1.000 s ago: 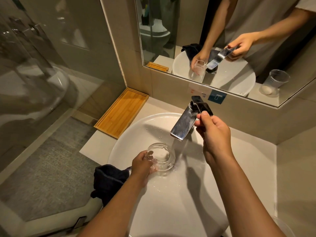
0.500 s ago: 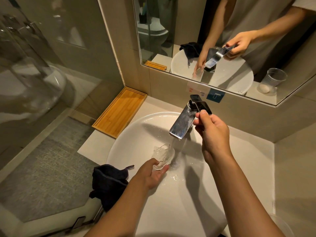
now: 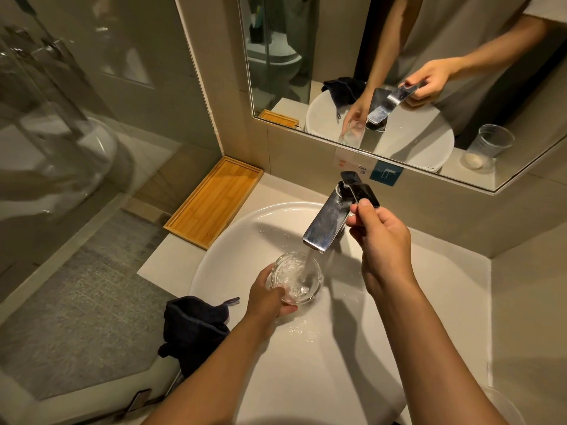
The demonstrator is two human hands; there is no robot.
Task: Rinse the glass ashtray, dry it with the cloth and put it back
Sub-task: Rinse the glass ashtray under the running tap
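The round glass ashtray (image 3: 296,279) is held over the white basin (image 3: 233,240), open side up, under a stream of water from the chrome tap (image 3: 325,227). My left hand (image 3: 268,297) grips its near left rim. My right hand (image 3: 382,240) pinches the tap's dark lever (image 3: 360,190), which is raised. A dark cloth (image 3: 191,328) lies bunched on the basin's left rim, beside my left forearm.
A bamboo tray (image 3: 214,202) lies on the counter left of the basin, against the wall. A mirror (image 3: 399,72) hangs behind the tap. A glass shower screen (image 3: 61,118) stands to the left. A clear rim shows at the bottom right corner (image 3: 503,403).
My left hand tilted the ashtray on edge under the tap, then turned it back open side up, and water now pours into it. My right hand stays on the lever.
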